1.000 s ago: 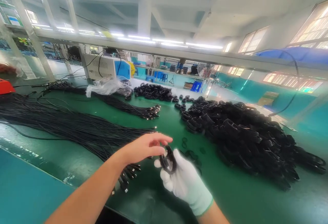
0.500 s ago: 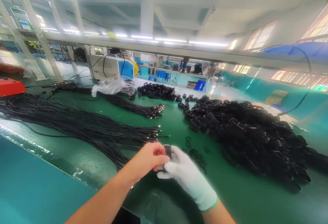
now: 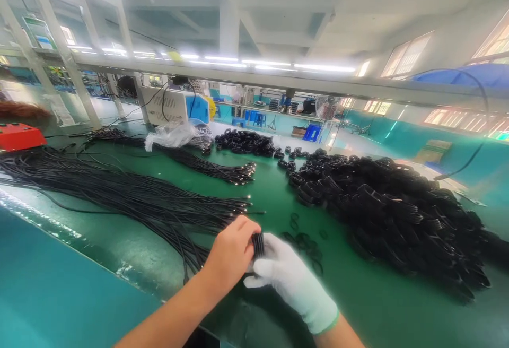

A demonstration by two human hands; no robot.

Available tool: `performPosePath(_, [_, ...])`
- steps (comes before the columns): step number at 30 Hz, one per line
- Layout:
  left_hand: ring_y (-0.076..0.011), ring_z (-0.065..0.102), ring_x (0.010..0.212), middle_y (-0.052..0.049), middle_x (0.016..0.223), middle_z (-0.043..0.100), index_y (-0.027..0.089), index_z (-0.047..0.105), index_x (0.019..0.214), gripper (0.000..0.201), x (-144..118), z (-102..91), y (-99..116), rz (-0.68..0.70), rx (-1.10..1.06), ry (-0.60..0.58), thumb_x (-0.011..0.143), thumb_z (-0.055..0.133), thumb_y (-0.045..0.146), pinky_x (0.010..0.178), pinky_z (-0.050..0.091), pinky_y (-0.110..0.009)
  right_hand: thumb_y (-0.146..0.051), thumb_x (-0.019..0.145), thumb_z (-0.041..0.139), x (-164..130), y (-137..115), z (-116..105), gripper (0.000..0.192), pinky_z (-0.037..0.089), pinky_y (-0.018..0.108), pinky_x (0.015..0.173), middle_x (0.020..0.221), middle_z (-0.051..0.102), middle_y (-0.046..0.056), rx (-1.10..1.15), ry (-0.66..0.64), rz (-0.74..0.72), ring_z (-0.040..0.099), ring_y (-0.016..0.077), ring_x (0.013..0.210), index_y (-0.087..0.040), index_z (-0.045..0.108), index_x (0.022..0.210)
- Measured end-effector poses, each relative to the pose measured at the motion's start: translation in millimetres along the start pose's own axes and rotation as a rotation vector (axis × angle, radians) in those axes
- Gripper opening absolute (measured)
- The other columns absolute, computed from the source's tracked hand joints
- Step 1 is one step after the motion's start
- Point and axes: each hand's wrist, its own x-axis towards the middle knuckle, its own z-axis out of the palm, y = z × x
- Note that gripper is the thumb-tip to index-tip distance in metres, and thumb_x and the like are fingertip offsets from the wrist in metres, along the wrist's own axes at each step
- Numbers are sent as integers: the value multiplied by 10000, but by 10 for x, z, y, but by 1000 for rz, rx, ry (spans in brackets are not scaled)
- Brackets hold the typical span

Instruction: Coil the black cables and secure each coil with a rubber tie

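A small coiled black cable (image 3: 258, 245) is held between my two hands above the green worktop. My bare left hand (image 3: 234, 250) closes round the coil's left side, its back turned toward me and the fingertips mostly hidden. From the right, my right hand (image 3: 280, 268) in a white glove grips the same coil, thumb in front and fingers behind. Just left of the hands lies a bundle of long straight black cables (image 3: 139, 194) with shiny metal ends. Several loose black rings (image 3: 304, 244) lie on the worktop beyond the glove.
A large heap of coiled black cables (image 3: 382, 215) covers the right side, with a smaller pile (image 3: 244, 142) behind. A second cable bundle (image 3: 214, 166), a clear plastic bag (image 3: 170, 136), a white-and-blue machine (image 3: 175, 105) and a red box (image 3: 19, 137) stand farther back and left. A shelf beam (image 3: 254, 77) crosses above.
My left hand has rolled over the coil, so its back now shows and its thumb is hidden. The coil has dropped slightly; the gloved hand keeps its hold.
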Motion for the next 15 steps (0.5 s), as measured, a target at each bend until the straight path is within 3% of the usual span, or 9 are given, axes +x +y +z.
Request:
performPosePath(3, [-135, 568, 756, -17, 827, 600, 187, 650, 854, 329, -14, 111, -63, 96, 40, 66, 715, 427, -11, 714, 446, -246, -190, 703, 710, -7, 14, 39, 453, 524, 395, 764, 1089, 551, 94, 9, -22, -15, 607, 240, 949, -149, 529, 1116])
performPosePath(7, [-109, 575, 708, 7, 754, 610, 190, 665, 778, 327, 64, 135, -33, 27, -47, 76, 695, 437, -30, 672, 444, -211, -207, 730, 693, 0, 49, 16, 463, 524, 374, 763, 1118, 554, 99, 102, -71, -26, 615, 233, 949, -161, 517, 1156])
performPosePath(12, [-115, 568, 646, 21, 799, 624, 217, 661, 850, 158, 263, -150, 116, -106, -168, -93, 707, 612, 171, 611, 457, -219, -378, 791, 628, -6, 48, -175, 408, 527, 273, 682, 1036, 605, 89, 333, -184, -6, 640, 179, 847, -162, 554, 1129])
performPosePath(15, [-146, 609, 744, 2, 861, 656, 210, 650, 876, 199, 322, -340, 38, -192, -250, -13, 756, 605, 363, 688, 482, -242, -442, 783, 608, -44, -14, -242, 507, 528, 275, 656, 1100, 584, 87, 392, -212, -6, 639, 162, 803, -181, 507, 1205])
